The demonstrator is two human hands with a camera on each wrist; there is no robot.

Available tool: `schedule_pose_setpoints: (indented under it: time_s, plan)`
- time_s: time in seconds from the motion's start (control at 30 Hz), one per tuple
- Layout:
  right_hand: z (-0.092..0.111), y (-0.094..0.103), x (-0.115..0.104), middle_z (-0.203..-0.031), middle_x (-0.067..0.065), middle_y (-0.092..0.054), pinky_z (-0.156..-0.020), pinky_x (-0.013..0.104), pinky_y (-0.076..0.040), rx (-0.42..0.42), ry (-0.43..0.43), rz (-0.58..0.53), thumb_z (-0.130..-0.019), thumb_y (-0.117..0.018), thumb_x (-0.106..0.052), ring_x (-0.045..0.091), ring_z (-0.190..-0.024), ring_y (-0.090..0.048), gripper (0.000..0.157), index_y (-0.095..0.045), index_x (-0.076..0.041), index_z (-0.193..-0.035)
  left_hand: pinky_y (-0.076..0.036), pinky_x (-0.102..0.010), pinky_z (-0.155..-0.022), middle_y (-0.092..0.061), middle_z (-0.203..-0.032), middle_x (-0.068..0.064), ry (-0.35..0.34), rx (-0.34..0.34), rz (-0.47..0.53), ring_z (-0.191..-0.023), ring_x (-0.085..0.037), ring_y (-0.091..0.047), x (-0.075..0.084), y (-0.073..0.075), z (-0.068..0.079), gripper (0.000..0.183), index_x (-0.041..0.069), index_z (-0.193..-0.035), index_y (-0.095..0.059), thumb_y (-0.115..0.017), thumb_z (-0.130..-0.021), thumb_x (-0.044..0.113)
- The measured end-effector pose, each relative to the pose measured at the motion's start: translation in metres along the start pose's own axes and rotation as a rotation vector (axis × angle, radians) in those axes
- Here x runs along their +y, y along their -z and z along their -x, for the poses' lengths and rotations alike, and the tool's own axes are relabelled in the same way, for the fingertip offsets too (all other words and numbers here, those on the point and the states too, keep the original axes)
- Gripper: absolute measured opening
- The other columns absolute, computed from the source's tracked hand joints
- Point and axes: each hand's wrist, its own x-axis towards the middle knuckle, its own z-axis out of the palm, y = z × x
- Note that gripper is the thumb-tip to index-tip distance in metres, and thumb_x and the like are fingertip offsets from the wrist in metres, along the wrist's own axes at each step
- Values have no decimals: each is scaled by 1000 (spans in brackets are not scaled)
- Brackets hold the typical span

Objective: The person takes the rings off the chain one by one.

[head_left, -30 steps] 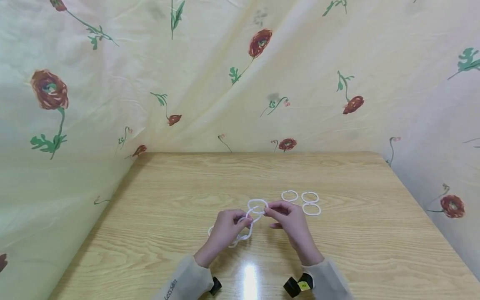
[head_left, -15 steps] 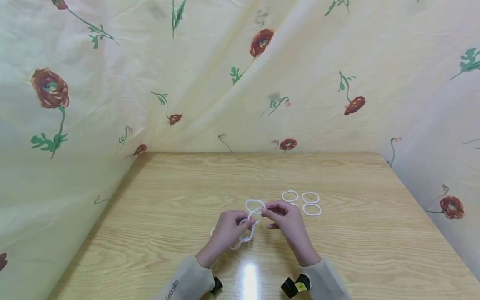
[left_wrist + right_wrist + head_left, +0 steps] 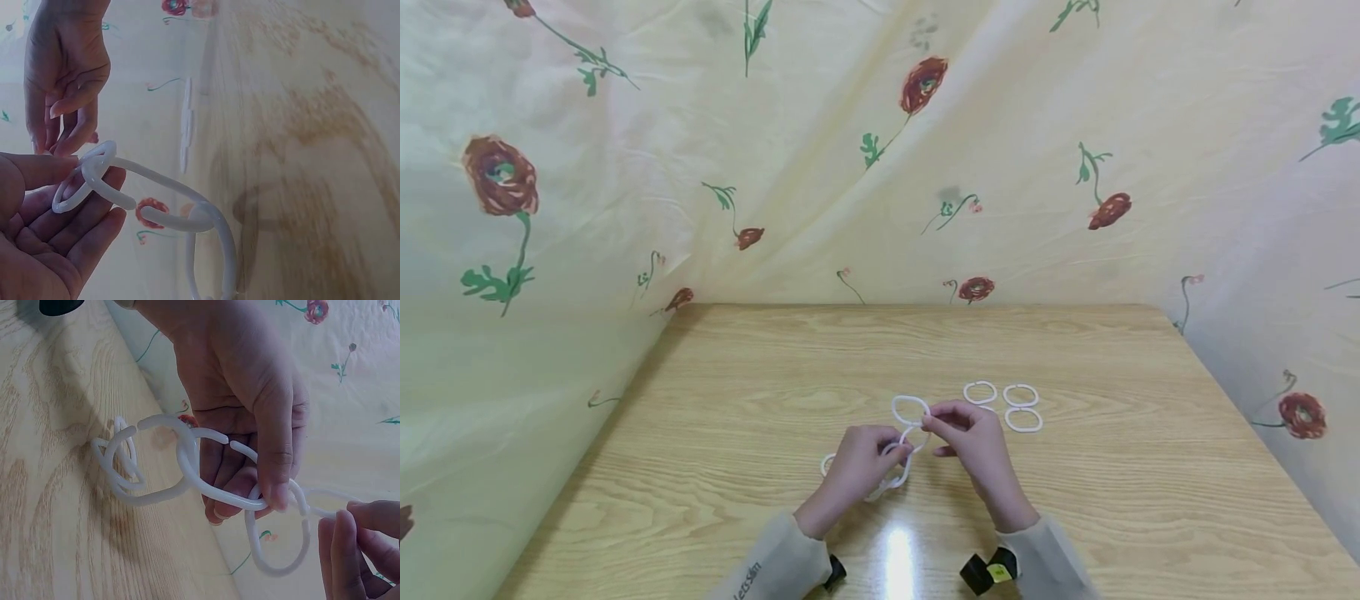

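I see left hand [image 3: 865,458] pinching chain of white split links [image 3: 187,453] over near middle of wooden table [image 3: 1112,467]; chain dips toward near side. Right hand [image 3: 977,437] pinches white oval ring [image 3: 911,397] at chain's far end. I cannot tell if that ring is hooked on. Loose white rings [image 3: 1022,406] lie flat, far right of hands. Flowery cloth [image 3: 820,167] hangs behind.

Wrist views dim, white glare [image 3: 899,563] on table [image 3: 1097,358]
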Motion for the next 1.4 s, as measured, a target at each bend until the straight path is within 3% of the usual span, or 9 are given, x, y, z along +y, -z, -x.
schedule_pose_setpoints:
  time_s: [0.67, 1.4]
  plan:
    - [-3, 8, -2, -89, -2, -73, -62, 23, -60, 41, -40, -15, -88, -70, -7, 4, -80, -68, 28, -64, 10, -109, -33, -13, -43, -71, -72, -4, 77, -21, 64, -50, 0, -41, -2, 3, 1, 16, 5, -82, -73, -65, -92, 14]
    - [-22, 23, 14, -82, -11, -69, -62, 24, -60, 81, -57, -42, -90, -66, -7, 1, -76, -68, 32, -60, 13, -115, -32, -14, -46, -70, -71, -6, 107, -26, 78, -51, -2, -37, -4, 3, 2, 18, 7, -80, -72, -65, -92, 18]
